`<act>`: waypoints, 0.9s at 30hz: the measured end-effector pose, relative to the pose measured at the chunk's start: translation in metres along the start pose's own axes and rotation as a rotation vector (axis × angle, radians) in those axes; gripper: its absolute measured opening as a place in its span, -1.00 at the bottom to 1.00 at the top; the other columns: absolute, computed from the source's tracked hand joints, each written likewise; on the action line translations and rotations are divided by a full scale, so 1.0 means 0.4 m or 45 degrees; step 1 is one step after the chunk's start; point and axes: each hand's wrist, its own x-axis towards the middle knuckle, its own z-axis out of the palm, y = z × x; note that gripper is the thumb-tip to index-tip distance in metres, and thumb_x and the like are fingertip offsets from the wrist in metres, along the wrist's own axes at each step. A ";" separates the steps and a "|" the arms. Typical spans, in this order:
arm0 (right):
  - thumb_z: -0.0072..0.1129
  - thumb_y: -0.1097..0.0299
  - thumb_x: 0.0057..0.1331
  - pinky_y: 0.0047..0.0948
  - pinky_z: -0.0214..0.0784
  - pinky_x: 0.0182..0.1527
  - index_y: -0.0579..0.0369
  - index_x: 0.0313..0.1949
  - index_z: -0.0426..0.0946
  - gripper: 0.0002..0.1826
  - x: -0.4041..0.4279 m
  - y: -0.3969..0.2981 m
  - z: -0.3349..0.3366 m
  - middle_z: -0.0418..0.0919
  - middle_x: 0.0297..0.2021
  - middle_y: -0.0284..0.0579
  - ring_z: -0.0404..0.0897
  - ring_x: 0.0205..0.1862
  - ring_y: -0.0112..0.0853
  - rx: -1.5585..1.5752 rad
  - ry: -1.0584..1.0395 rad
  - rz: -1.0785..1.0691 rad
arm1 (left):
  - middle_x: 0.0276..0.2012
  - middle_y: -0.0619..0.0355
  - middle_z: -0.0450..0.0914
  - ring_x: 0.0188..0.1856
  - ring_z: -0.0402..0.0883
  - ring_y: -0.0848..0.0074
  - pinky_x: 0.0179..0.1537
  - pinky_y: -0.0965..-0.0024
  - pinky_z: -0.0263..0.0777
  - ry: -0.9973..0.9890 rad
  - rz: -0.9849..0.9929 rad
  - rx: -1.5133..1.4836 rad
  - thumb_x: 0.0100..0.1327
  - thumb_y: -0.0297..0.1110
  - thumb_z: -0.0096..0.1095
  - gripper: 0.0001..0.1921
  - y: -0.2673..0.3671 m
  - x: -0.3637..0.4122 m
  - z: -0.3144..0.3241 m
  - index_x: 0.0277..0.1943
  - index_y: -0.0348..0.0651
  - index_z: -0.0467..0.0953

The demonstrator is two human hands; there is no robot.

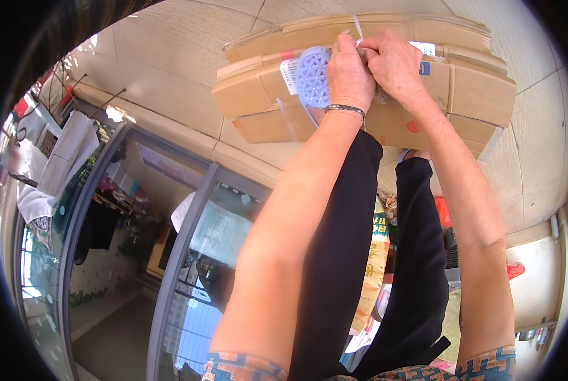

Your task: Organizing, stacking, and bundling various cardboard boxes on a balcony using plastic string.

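Observation:
A bundle of flattened cardboard boxes (403, 124) lies on the tiled floor before me. A thin white plastic string (357, 26) runs over its far edge and up to my fingers. My left hand (353, 71), with a dark bracelet at the wrist, pinches the string above the bundle. Close against it, my right hand (393, 59) grips the string too, fingers curled where the two hands meet. The exact grip and any knot are hidden by the fingers. My foot in a lavender slipper (315, 78) presses on the bundle left of my hands.
Sliding glass doors with grey frames (184, 266) stand to the left. Cloths (70, 162) hang at the far left. Between and behind my legs are a printed yellow bag (374, 266) and other items. A red plastic bag (516, 271) shows at the right.

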 end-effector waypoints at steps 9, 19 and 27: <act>0.14 0.29 0.24 -0.05 0.15 0.09 -0.14 -0.27 0.79 -0.78 -0.010 0.016 0.021 0.61 -0.23 -0.10 0.58 -0.08 -0.14 0.032 0.127 -0.026 | -0.39 -0.21 0.65 -0.27 0.65 -0.12 -0.21 0.01 0.51 0.028 -0.011 -0.048 0.22 -0.47 0.26 -0.78 0.007 0.005 -0.008 -0.11 -0.30 0.42; 0.19 0.20 0.24 -0.09 0.16 0.06 -0.17 -0.26 0.79 -0.80 -0.001 0.025 0.023 0.63 -0.26 -0.15 0.60 -0.10 -0.17 0.067 0.135 0.001 | -0.28 -0.22 0.64 -0.22 0.63 -0.13 -0.20 0.02 0.51 0.237 0.106 0.004 0.17 -0.57 0.22 -0.81 0.009 -0.014 0.013 -0.13 -0.31 0.54; 0.20 0.19 0.26 -0.16 0.23 0.05 -0.13 -0.25 0.78 -0.79 -0.016 0.015 -0.006 0.63 -0.25 -0.16 0.59 -0.12 -0.16 0.232 0.084 0.042 | -0.35 -0.14 0.66 -0.27 0.65 -0.04 -0.20 0.08 0.53 0.282 0.100 -0.030 0.13 -0.57 0.25 -0.88 -0.001 -0.009 0.022 -0.25 -0.28 0.63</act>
